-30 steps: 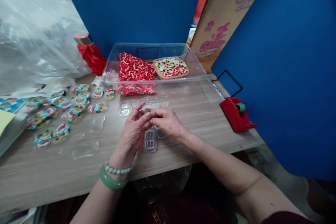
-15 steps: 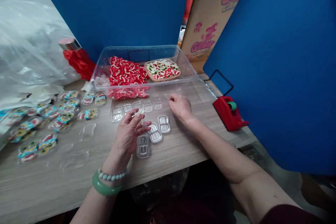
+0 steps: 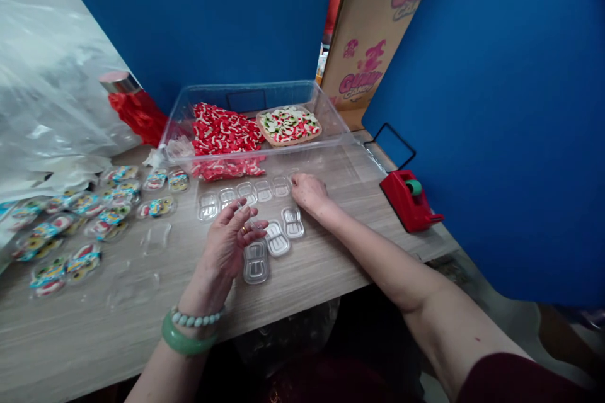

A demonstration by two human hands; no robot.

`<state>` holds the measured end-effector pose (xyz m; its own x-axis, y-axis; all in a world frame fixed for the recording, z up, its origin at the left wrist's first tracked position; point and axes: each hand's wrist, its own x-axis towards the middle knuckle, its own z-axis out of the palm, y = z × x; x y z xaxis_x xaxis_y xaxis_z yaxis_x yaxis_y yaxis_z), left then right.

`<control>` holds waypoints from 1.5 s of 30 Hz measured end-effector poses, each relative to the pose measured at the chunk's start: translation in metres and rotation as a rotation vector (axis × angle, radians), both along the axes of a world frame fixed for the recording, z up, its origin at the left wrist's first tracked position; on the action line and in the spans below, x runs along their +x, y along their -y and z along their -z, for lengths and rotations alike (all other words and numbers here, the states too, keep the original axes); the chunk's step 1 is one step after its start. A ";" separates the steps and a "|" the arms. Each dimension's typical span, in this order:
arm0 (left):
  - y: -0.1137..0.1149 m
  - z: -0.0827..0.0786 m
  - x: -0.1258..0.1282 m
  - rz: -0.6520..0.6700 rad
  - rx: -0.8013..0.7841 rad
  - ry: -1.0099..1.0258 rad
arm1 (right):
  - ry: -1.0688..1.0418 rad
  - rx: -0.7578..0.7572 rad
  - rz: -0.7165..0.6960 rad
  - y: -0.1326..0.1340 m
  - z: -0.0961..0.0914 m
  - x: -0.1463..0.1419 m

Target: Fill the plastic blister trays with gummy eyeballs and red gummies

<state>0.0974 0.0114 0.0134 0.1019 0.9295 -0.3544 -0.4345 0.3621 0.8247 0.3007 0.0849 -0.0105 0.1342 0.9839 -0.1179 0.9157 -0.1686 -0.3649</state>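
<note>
Across the worktop (image 3: 326, 277), five clear two-lobed trays (image 3: 263, 190) lie in a row before the plastic bin (image 3: 307, 147), spaced, it seems, for easy reach; your right hand (image 3: 309, 192) pinches narrowly at the row's right end, its load hidden, while your left hand (image 3: 230, 236) loosely holds clear plastic pieces, presumably handy spares

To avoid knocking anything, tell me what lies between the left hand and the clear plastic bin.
In the head view, a row of clear plastic trays lies between the left hand and the bin.
</note>
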 end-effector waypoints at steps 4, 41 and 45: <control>0.003 -0.001 0.002 0.017 -0.005 -0.006 | -0.039 -0.002 0.021 -0.007 0.004 0.002; 0.052 0.033 -0.029 -0.117 0.214 -0.742 | 0.010 0.043 -0.127 0.089 -0.013 -0.006; 0.060 0.026 -0.026 -0.210 0.353 -0.880 | 0.029 -0.015 -0.083 0.098 0.001 -0.013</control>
<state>0.0715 -0.0484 -0.0122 -0.2468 0.9659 0.0786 0.3626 0.0168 0.9318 0.2880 -0.0131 -0.0113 0.0556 0.9899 -0.1303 0.9370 -0.0968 -0.3357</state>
